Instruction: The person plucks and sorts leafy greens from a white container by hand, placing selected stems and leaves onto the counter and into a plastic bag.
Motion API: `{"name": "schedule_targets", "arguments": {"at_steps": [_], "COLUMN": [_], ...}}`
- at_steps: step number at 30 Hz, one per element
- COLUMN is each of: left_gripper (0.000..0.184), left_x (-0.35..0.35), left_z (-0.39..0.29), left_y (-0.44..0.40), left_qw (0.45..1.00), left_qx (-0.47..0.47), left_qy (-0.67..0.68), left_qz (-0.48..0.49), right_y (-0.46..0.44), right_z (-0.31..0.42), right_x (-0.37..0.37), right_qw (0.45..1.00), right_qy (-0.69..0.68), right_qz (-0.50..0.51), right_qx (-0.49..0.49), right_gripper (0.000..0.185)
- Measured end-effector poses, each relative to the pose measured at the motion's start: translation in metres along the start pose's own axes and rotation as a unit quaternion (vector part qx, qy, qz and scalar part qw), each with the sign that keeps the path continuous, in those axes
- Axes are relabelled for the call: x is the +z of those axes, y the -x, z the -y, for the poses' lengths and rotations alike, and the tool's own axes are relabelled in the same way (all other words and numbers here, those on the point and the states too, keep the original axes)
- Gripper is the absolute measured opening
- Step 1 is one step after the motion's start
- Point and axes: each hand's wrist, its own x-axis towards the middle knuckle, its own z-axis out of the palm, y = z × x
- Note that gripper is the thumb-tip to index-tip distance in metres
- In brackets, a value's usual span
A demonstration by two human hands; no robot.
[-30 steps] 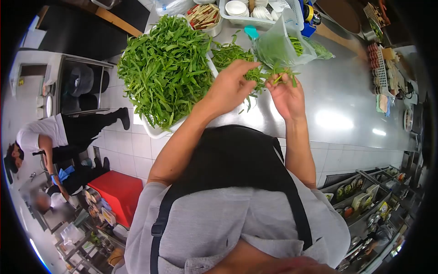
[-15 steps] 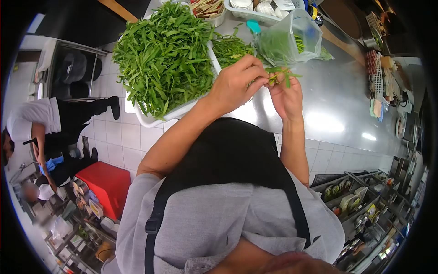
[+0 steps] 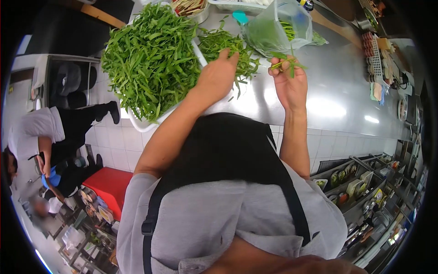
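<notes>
In the head view my right hand (image 3: 291, 84) pinches a small sprig of water spinach (image 3: 286, 64), its narrow leaves sticking out past the fingertips. My left hand (image 3: 218, 75) is over a loose pile of water spinach (image 3: 250, 64) on the steel counter, with two fingers stretched out and apart; the thumb side is partly hidden. Left of it, a white tray (image 3: 141, 125) is heaped with water spinach leaves (image 3: 150, 64). Beyond my right hand lies a clear plastic bag (image 3: 269, 34) with green stems inside.
The steel counter (image 3: 333, 86) runs to the right. At the back are a teal object (image 3: 240, 18), a tub of wooden sticks (image 3: 197, 16) and a white basket (image 3: 239, 5). On the left a person in a white top (image 3: 34, 130) bends near a red box (image 3: 107, 189).
My left hand has parted from my right and moved left to the loose pile, its fingers opening out. My right hand keeps the sprig. The view has shifted slightly.
</notes>
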Motion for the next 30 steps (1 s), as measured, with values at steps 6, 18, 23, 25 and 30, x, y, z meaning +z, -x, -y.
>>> {"name": "schedule_targets", "arguments": {"at_steps": [6, 18, 23, 25, 30], "left_gripper": [0.016, 0.01, 0.011, 0.012, 0.012], "left_x": [-0.043, -0.055, -0.071, -0.087, -0.066], "left_z": [-0.029, -0.051, -0.038, -0.022, 0.076], "left_y": [-0.031, -0.052, -0.042, -0.01, 0.095], "left_qw": [0.948, 0.901, 0.899, 0.891, 0.863], "left_qx": [0.117, 0.081, 0.097, 0.053, -0.143], "left_qy": [0.258, 0.379, 0.372, 0.395, 0.363], "left_qz": [-0.143, -0.193, -0.21, -0.219, -0.32], "right_y": [-0.011, -0.028, -0.068, -0.059, -0.008], "right_z": [0.037, 0.084, 0.094, 0.116, 0.115], "right_x": [0.013, 0.08, 0.021, 0.023, 0.035], "right_qw": [0.994, 0.853, 0.729, 0.726, 0.84], "right_qy": [0.101, 0.372, 0.655, 0.662, 0.504], "right_qz": [-0.019, -0.151, -0.092, -0.152, -0.163], "right_qx": [-0.048, -0.334, -0.18, -0.105, -0.12], "right_gripper": [0.01, 0.011, 0.024, 0.029, 0.022]}}
